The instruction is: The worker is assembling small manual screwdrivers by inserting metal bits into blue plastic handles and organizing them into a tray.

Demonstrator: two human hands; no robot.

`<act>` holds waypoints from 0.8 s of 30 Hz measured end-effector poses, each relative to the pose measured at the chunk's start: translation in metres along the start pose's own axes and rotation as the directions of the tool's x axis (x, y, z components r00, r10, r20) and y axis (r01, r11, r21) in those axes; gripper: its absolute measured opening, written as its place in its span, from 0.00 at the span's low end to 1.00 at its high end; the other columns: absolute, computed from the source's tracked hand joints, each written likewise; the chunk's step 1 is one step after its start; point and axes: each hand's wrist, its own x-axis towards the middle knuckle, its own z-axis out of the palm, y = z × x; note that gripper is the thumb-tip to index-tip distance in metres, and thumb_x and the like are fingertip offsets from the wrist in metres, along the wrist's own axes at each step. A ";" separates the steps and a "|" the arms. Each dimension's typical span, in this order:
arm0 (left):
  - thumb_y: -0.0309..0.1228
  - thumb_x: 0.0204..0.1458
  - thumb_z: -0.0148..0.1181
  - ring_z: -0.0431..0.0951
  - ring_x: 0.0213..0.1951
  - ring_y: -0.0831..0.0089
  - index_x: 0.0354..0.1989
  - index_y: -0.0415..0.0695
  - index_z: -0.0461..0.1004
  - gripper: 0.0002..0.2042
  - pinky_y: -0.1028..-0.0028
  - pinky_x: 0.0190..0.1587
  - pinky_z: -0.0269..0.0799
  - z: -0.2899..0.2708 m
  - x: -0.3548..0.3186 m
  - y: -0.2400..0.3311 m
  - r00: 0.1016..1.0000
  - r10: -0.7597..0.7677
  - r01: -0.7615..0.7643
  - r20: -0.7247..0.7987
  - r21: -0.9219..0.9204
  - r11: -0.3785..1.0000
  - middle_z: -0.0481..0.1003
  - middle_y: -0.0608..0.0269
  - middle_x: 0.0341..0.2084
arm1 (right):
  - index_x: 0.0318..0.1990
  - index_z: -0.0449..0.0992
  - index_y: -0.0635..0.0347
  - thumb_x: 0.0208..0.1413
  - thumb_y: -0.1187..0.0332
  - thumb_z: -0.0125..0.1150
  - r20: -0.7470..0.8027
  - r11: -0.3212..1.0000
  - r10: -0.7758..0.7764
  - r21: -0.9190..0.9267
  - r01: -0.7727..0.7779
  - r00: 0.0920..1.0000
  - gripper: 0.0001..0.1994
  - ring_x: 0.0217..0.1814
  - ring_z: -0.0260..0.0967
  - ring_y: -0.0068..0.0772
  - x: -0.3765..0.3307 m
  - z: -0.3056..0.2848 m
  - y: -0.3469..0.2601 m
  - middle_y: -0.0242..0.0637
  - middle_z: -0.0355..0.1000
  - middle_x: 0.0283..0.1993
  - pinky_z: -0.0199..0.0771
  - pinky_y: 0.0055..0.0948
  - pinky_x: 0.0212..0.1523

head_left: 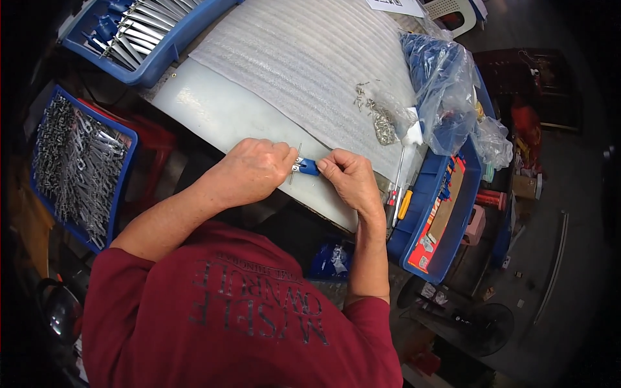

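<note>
My left hand (252,171) is closed on one side of a small blue plastic and metal part (310,167). My right hand (352,180) pinches the part's blue end between thumb and fingers. Thin metal rods stick out crosswise beside my left knuckles, and a round screw-like head shows on the part. Both hands are over the front edge of the white work surface (220,110). Much of the part is hidden by the left fingers.
A foam sheet (284,58) covers the far table. Small screws (383,126) lie by a plastic bag (443,90). Screwdrivers, one with a yellow handle (405,204), lie right, beside a blue bin (414,236). Blue trays of metal parts stand left (132,149) and far left (139,79).
</note>
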 end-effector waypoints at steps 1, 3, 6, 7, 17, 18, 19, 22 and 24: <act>0.26 0.41 0.53 0.71 0.23 0.63 0.28 0.40 0.65 0.06 0.67 0.25 0.66 0.000 0.000 0.000 1.000 0.002 -0.002 -0.002 0.007 1.000 0.66 0.60 0.19 | 0.23 0.71 0.65 0.47 0.65 0.59 -0.016 0.999 -0.011 -0.041 0.011 1.000 0.11 0.16 0.57 0.25 -0.001 0.001 -0.001 0.43 0.62 0.15 0.59 0.29 0.20; 0.26 0.41 0.53 0.71 0.23 0.63 0.28 0.40 0.65 0.06 0.67 0.25 0.66 0.001 -0.001 -0.001 1.000 0.006 -0.006 -0.015 0.000 1.000 0.66 0.60 0.19 | 0.23 0.72 0.65 0.47 0.65 0.59 -0.033 0.996 -0.023 -0.082 0.020 0.999 0.11 0.17 0.57 0.25 -0.001 0.001 -0.003 0.44 0.62 0.15 0.59 0.29 0.20; 0.26 0.41 0.53 0.71 0.22 0.63 0.28 0.40 0.65 0.06 0.67 0.24 0.66 0.001 0.000 -0.001 1.000 0.009 -0.009 -0.026 -0.003 1.000 0.66 0.60 0.19 | 0.24 0.72 0.65 0.47 0.66 0.59 -0.012 0.994 -0.032 -0.105 0.031 0.999 0.10 0.16 0.58 0.28 -0.001 0.000 -0.004 0.45 0.63 0.15 0.59 0.29 0.21; 0.26 0.41 0.53 0.71 0.22 0.63 0.28 0.40 0.65 0.06 0.67 0.24 0.66 0.001 0.000 -0.001 1.000 0.007 -0.006 -0.023 0.002 1.000 0.66 0.60 0.18 | 0.24 0.72 0.65 0.46 0.66 0.59 -0.013 0.997 -0.019 -0.081 0.018 1.000 0.10 0.16 0.58 0.29 0.001 -0.001 -0.003 0.45 0.63 0.15 0.59 0.30 0.21; 0.26 0.41 0.53 0.71 0.22 0.62 0.27 0.41 0.65 0.06 0.67 0.24 0.66 0.001 0.000 -0.001 1.000 0.008 -0.009 -0.025 -0.024 1.000 0.66 0.59 0.18 | 0.21 0.70 0.64 0.49 0.67 0.59 0.040 0.998 -0.031 -0.045 0.033 0.999 0.11 0.20 0.49 0.13 0.001 -0.001 0.000 0.23 0.56 0.14 0.52 0.20 0.19; 0.26 0.41 0.53 0.71 0.23 0.62 0.27 0.40 0.65 0.06 0.67 0.24 0.66 0.000 0.000 0.000 1.000 0.009 -0.009 -0.018 -0.018 1.000 0.66 0.59 0.19 | 0.21 0.70 0.64 0.49 0.67 0.59 0.039 0.999 -0.029 -0.045 0.031 0.999 0.11 0.20 0.49 0.13 0.001 -0.002 -0.001 0.23 0.56 0.14 0.52 0.20 0.19; 0.26 0.41 0.53 0.71 0.23 0.62 0.28 0.40 0.65 0.06 0.67 0.24 0.66 0.000 0.001 0.000 1.000 0.009 -0.009 -0.012 -0.013 1.000 0.66 0.59 0.19 | 0.21 0.69 0.64 0.49 0.67 0.59 0.041 0.999 -0.020 -0.047 0.022 0.999 0.11 0.20 0.48 0.13 0.002 -0.003 -0.003 0.23 0.55 0.14 0.52 0.20 0.19; 0.26 0.41 0.53 0.71 0.23 0.62 0.28 0.40 0.65 0.06 0.67 0.24 0.67 0.000 0.000 -0.001 1.000 0.011 -0.012 -0.023 -0.035 0.999 0.66 0.59 0.18 | 0.20 0.69 0.64 0.49 0.67 0.59 0.043 0.998 -0.018 -0.055 0.021 0.999 0.12 0.21 0.48 0.12 0.001 -0.002 -0.004 0.22 0.54 0.15 0.52 0.20 0.19; 0.26 0.41 0.53 0.71 0.23 0.62 0.28 0.40 0.65 0.06 0.67 0.24 0.67 0.002 0.000 -0.002 1.000 0.009 -0.010 -0.026 -0.033 0.999 0.66 0.59 0.18 | 0.20 0.69 0.64 0.49 0.67 0.59 0.042 0.997 -0.027 -0.065 0.030 0.999 0.12 0.21 0.48 0.12 0.001 -0.001 -0.003 0.22 0.54 0.15 0.51 0.20 0.19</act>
